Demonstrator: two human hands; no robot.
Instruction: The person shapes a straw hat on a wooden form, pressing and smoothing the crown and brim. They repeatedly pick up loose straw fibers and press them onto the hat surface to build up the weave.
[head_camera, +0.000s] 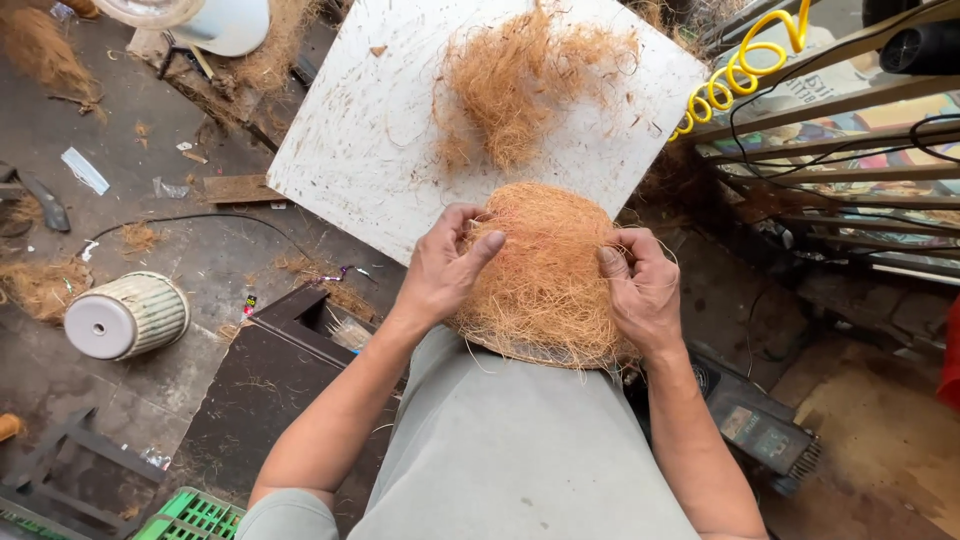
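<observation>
The person's left hand (440, 270) and right hand (640, 290) press against opposite sides of a rounded dome of coconut fibre (545, 265) resting on the lap; both hands grip it with fingers curled into the strands. Just beyond lies a loose fibre tuft (520, 85) on a white board (370, 150)

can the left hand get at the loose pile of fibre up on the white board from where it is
Probably yes: the loose fibre pile lies in the open on the white board, just beyond the fibre dome that the left hand presses, with nothing between them.
</observation>
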